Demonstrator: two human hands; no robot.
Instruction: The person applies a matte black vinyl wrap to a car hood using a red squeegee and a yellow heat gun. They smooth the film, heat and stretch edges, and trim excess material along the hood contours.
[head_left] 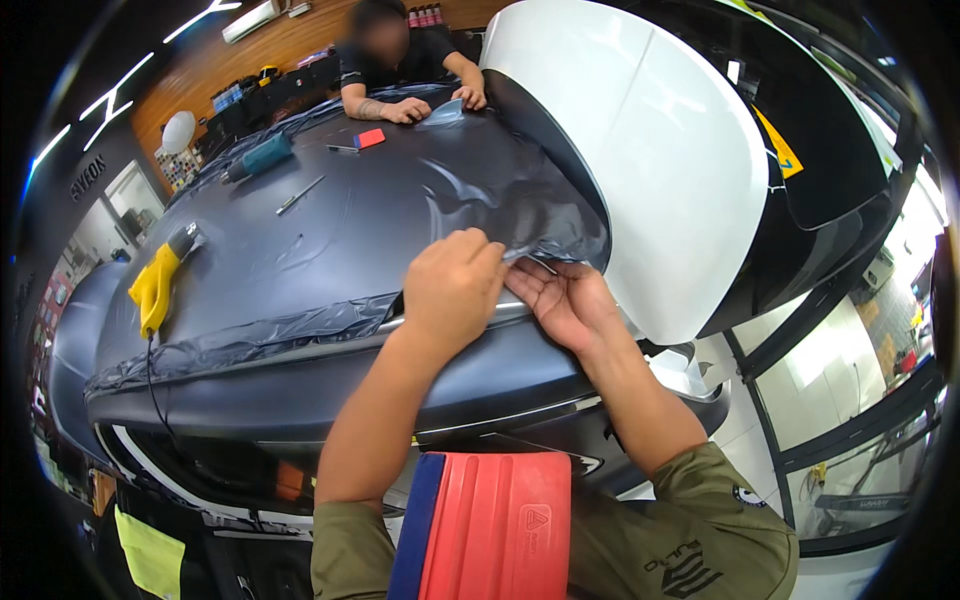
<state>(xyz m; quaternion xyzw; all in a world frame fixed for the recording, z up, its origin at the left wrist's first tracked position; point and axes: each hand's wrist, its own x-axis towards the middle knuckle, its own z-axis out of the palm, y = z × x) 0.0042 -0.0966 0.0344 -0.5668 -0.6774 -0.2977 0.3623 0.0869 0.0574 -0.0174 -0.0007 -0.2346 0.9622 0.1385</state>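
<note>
Dark matte wrap film (330, 240) covers the car roof, wrinkled and bunched near its right corner. My left hand (452, 290) is closed on the film at the roof's near edge, knuckles up. Palm up beside it, my right hand (566, 302) has its fingers curled under the bunched film. A slim silver strip (543, 266) shows between its thumb and fingers; the film hides the rest, so its kind is unclear. A red squeegee with a dark blue edge (490, 525) is very close in the foreground, touched by neither hand.
Across the roof a co-worker (385, 70) handles a film corner. On the roof lie a yellow heat gun (155, 285) with its cord, a teal heat gun (262, 158), a slim cutter (300, 196) and a small red squeegee (369, 138). The raised white panel (650, 150) stands at right.
</note>
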